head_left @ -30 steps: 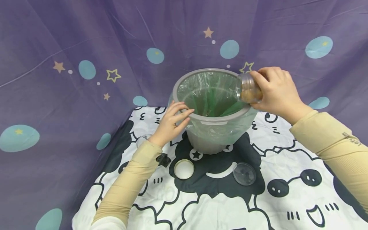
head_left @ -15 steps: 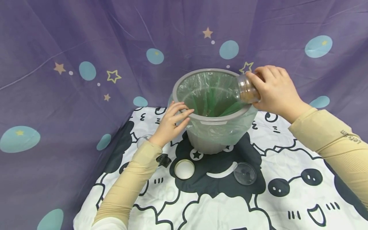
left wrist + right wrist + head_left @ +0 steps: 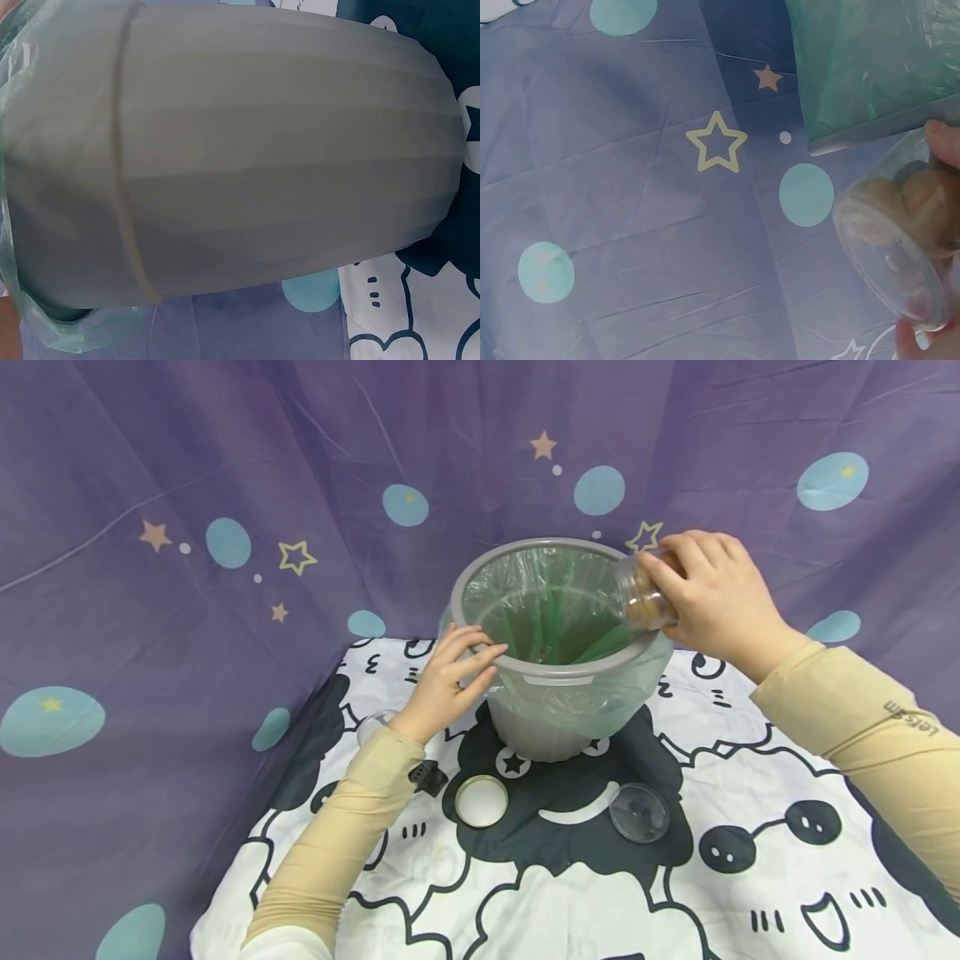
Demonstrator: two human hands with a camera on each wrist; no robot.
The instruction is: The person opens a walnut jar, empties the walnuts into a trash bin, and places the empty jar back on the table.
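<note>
A grey trash bin [image 3: 536,735] stands upright, lined with a translucent green bag [image 3: 577,706] folded over its rim. My left hand [image 3: 446,685] rests on the rim at the front left, fingers spread. At the right side of the rim, my right hand [image 3: 720,597] grips a clear jar [image 3: 633,589] tipped on its side, its mouth toward the bin's opening. Brownish round pieces [image 3: 930,199] sit inside the jar in the right wrist view, and its base faces that camera. The left wrist view is filled by the bin's ribbed wall [image 3: 292,165]. The bin's bottom is hard to make out.
On the patterned black-and-white cloth [image 3: 555,910] lie a gold-rimmed lid [image 3: 482,802] and a clear disc-shaped lid [image 3: 639,814]. Another clear round piece [image 3: 371,727] is partly hidden behind the left forearm. A purple curtain [image 3: 337,460] hangs close behind the bin.
The right hand and the tipped jar have shifted slightly left over the rim. The pieces in the jar look a little rearranged. My left hand has stayed in place.
</note>
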